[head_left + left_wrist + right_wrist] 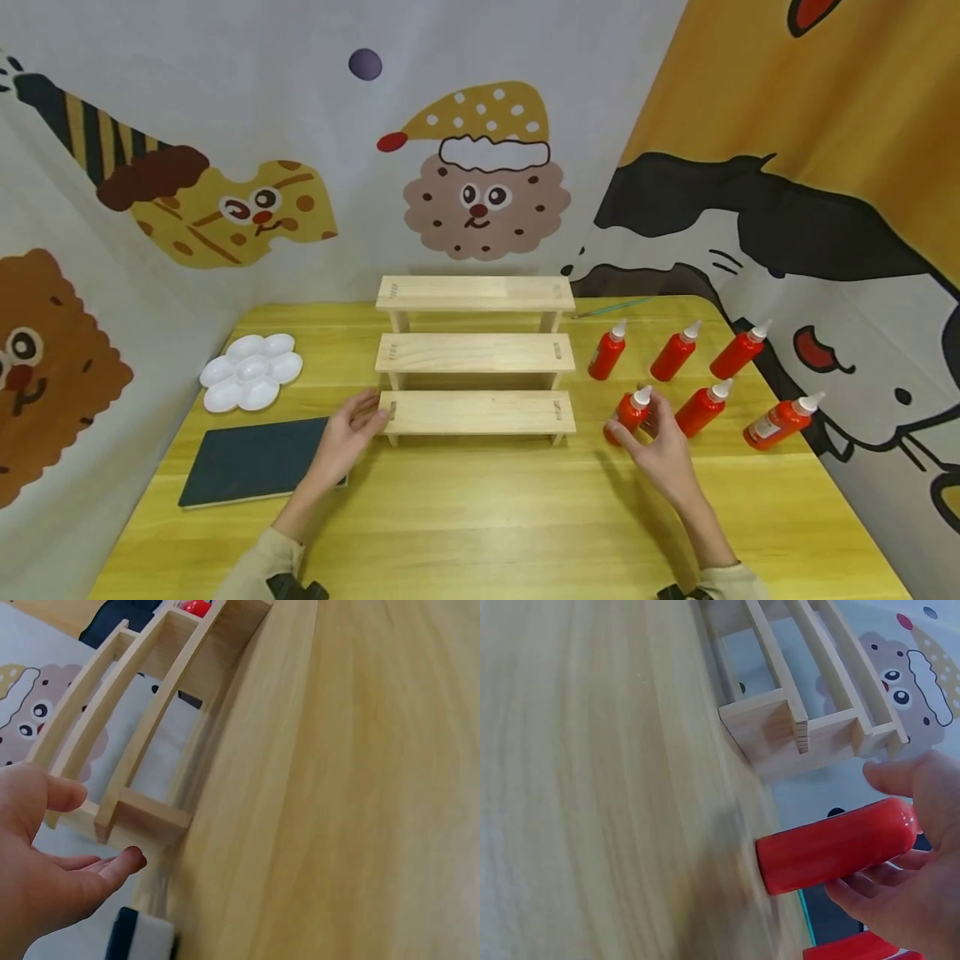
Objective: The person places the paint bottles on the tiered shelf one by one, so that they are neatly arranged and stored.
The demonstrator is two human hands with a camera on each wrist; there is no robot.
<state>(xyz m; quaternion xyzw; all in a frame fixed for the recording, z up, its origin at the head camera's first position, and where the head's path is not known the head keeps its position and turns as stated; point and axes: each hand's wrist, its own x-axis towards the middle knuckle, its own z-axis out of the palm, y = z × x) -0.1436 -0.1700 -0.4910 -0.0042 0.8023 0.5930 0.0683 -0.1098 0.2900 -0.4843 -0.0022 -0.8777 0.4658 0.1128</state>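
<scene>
In the head view a three-tier wooden display rack [476, 412] stands in the middle of the table. My left hand [352, 437] is at the left end of its lowest step, thumb and fingers spread apart; the left wrist view shows this hand [56, 859] beside the rack's end, holding nothing. On the right, my right hand [662, 446] is around the near-left red squeeze bottle [628, 414], which stands upright on the table. The right wrist view shows fingers beside that bottle [836, 846], while the thumb is apart from it. Several similar red bottles [701, 410] with white nozzles stand nearby.
A white flower-shaped paint palette [251, 372] and a dark flat board [255, 458] lie on the left. Behind the bottles lies a thin teal brush [611, 308]. A cartoon-print curtain [300, 100] hangs behind the wooden table [480, 517].
</scene>
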